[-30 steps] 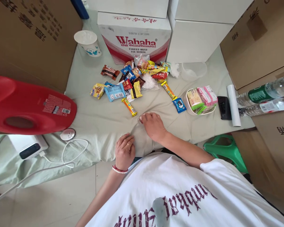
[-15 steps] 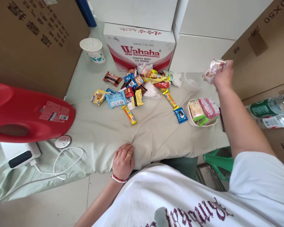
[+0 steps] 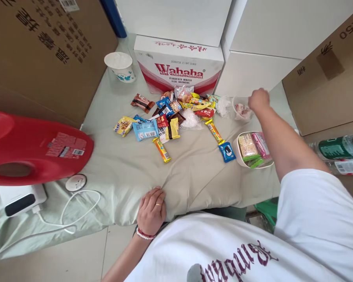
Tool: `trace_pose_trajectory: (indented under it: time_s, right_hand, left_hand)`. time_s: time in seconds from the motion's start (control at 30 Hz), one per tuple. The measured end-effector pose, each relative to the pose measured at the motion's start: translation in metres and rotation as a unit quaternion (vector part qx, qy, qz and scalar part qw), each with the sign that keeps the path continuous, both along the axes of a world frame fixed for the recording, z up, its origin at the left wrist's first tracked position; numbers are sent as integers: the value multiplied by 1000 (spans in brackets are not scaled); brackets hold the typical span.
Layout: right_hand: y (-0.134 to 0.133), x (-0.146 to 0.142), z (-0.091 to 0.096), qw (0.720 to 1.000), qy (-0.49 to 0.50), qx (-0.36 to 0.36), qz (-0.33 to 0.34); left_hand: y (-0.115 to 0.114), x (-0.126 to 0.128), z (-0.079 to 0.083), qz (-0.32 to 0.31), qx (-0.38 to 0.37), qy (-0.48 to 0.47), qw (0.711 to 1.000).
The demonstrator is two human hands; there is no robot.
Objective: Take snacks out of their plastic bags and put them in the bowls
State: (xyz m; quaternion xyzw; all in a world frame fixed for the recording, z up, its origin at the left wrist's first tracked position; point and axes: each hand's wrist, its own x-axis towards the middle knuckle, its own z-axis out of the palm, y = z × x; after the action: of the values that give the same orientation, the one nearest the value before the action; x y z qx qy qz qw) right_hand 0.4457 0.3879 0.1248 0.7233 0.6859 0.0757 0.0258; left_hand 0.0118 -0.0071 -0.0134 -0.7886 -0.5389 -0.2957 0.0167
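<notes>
2 hands in frame. right hand (image 3: 259,100): by the right side of 1 clear tub (image 3: 234,114), fingers curled in; fingertips hidden, cannot tell if they pinch anything. 1 pale wrapped snack (image 3: 242,112) is inside that tub. left hand (image 3: 151,209): palm down at the front edge of the cloth (image 3: 200,180), fingers laid out loosely side by side.

counts: 1 white bowl (image 3: 238,156) near the tub, at least 3 packets (image 3: 248,145) in it. 1 blue packet (image 3: 227,152) just left of the bowl. 2 yellow stick packs (image 3: 161,150) in front of the snack heap (image 3: 167,111); heap overlaps, no exact count. 1 paper cup (image 3: 120,67), 1 red jug (image 3: 38,150), 1 white power bank (image 3: 22,199) with a cable, 1 round white disc (image 3: 75,182). 2 clear bottles (image 3: 335,149) at far right.

surface: pale green cloth, wrinkled, hanging over the front. 1 wahaha carton (image 3: 179,70) behind the heap, white panels (image 3: 176,17) at the back, brown cartons (image 3: 44,74) both sides. below: light tiled floor (image 3: 76,254), part of something green (image 3: 267,211) at right.
</notes>
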Motion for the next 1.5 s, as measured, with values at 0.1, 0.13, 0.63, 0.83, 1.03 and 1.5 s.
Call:
trace_pose_trajectory:
  time_s: [0.1,0.13,0.63,0.83,1.03,1.5]
  right_hand:
    - [-44,5,43,997,37,65,-34]
    - [-71,5,53,993,65,103,1]
    - [-342,28,-105,961,173,210,54]
    - [-322,41,-116,967,215,131,28]
    - [-326,53,-130,960,225,166,4]
    - [-199,107,-128,950,183,205,-151]
  left_hand:
    - [0,1,-1,1,7,4,1000]
    - [-1,1,-1,1,8,5,1000]
    - [2,1,-5,-2,34,42,999]
    - [2,0,-8,2,42,45,998]
    - [3,1,-9,6,44,54,998]
    - [1,2,-6,11,41,50,998]
